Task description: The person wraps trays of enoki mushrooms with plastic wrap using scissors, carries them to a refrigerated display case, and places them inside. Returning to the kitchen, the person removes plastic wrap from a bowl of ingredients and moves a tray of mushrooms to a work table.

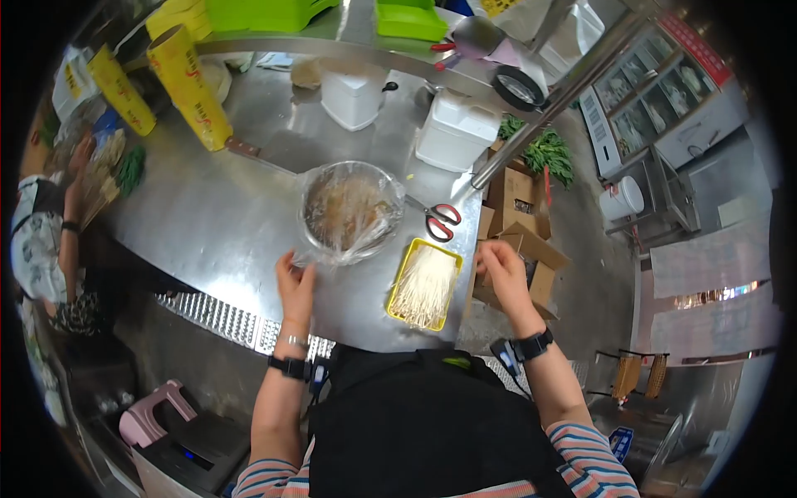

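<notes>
A round bowl [350, 212] with brownish contents stands on the steel table, loosely covered by clear plastic film [378, 236]. My left hand [296, 286] is at the near left edge of the film, thumb and fingers apart; whether it touches the film I cannot tell. To the right, a yellow tray [390, 300] holds white enoki mushrooms [427, 286]. Beside the tray, over the table's right edge, my right hand [502, 270] hangs with loosely bent fingers and nothing visible in them. Scissors with red and black handles [443, 222] lie behind the tray.
A knife with a brown handle [243, 148] lies behind the bowl. White containers [458, 131] and yellow film rolls [189, 87] stand farther back. Cardboard boxes [519, 199] with greens are right of the table. Another person's arm [72, 199] reaches in at far left.
</notes>
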`<state>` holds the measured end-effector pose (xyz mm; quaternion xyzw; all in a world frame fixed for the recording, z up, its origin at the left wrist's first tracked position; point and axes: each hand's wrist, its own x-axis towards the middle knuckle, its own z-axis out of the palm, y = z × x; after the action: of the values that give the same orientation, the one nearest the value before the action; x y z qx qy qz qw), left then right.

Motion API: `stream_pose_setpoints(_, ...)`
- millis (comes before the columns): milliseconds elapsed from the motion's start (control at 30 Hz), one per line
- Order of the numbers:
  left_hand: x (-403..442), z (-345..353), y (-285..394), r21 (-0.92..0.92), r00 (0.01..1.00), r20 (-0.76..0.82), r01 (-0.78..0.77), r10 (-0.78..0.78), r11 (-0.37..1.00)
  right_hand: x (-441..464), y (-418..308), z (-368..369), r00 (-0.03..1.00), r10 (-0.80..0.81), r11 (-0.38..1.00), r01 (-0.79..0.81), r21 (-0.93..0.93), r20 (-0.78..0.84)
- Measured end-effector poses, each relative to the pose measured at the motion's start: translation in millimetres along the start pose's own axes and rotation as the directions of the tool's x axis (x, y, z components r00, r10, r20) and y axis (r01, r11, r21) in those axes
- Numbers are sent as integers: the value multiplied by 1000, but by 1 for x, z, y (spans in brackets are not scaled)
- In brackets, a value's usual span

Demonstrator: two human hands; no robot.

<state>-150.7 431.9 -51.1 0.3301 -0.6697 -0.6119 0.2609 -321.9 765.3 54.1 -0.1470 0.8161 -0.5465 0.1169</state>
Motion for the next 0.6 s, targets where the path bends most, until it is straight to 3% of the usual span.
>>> stream_pose_setpoints(33,-8,-8,-6,32,994,-86,63,-60,997,-15,12,-9,991,123,992,-124,15,49)
stream_pose_setpoints(67,-22,-11,-8,108,992,49,108,-114,988,-27,21,-12,965,240,969,-244,28,103)
stream_pose_setpoints(100,-31,-9,-8,192,968,177,142,-177,971,-35,27,-9,968,235,970,-240,40,92)
stream_pose_setpoints(133,-43,-2,19,157,875,394,238,-282,959,-46,33,-4,940,314,944,-324,60,132)
stream_pose_setpoints(167,-49,11,24,126,866,447,190,-226,974,-50,37,-1,906,388,912,-405,73,170)
stream_pose_setpoints(233,-50,40,25,92,841,516,134,-162,987,-45,49,8,934,340,935,-348,68,105)
stream_pose_setpoints(267,-42,56,17,142,836,546,-32,-51,989,-40,60,13,957,284,956,-287,53,59)
stream_pose_setpoints(300,-39,65,15,191,820,570,-196,54,962,-28,93,17,985,171,979,-172,-108,-18)
stream_pose_setpoints(400,-44,78,38,336,801,590,-358,102,871,8,71,26,975,212,965,-199,-169,63)
stream_pose_setpoints(433,-44,73,33,351,810,576,-366,110,862,19,70,29,985,130,938,-84,-337,116)
stream_pose_setpoints(467,-49,69,24,285,807,582,-312,95,906,27,69,32,986,115,944,-70,-324,123)
stream_pose_setpoints(533,-55,61,16,213,797,597,-259,84,942,33,36,24,897,352,897,-241,-370,268)
stream_pose_setpoints(600,-64,47,16,187,797,598,-30,-89,982,37,30,21,885,396,867,-273,-418,245)
